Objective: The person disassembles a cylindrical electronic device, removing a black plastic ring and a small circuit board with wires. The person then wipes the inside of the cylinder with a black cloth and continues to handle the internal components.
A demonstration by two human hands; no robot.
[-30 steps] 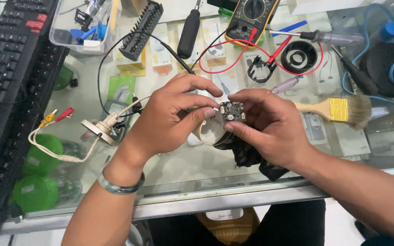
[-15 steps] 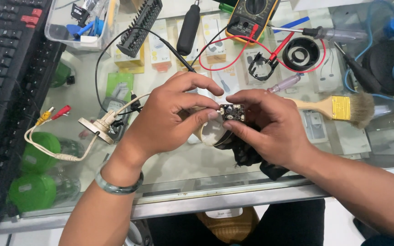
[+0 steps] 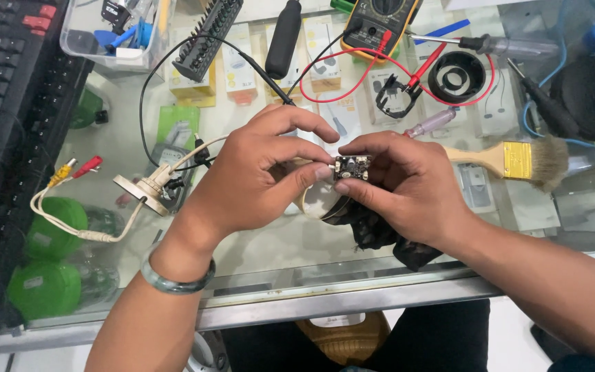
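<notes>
While the small circuit board (image 3: 352, 167) is pinched between the left hand (image 3: 256, 176) and right hand (image 3: 408, 186) above the glass surface (image 3: 270, 255), fitting is judged under way (brush (image 3: 518, 160) at 3 o'clock); fine alignment is required next.

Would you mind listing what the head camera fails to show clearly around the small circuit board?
- Small circuit board: its parts are too small to read; fingertips of the left hand and right hand cover its edges.
- Round housing under it: mostly hidden by both hands.
- Black cloth: partly under the right hand.
- Keyboard: cut off by the left edge.
</notes>
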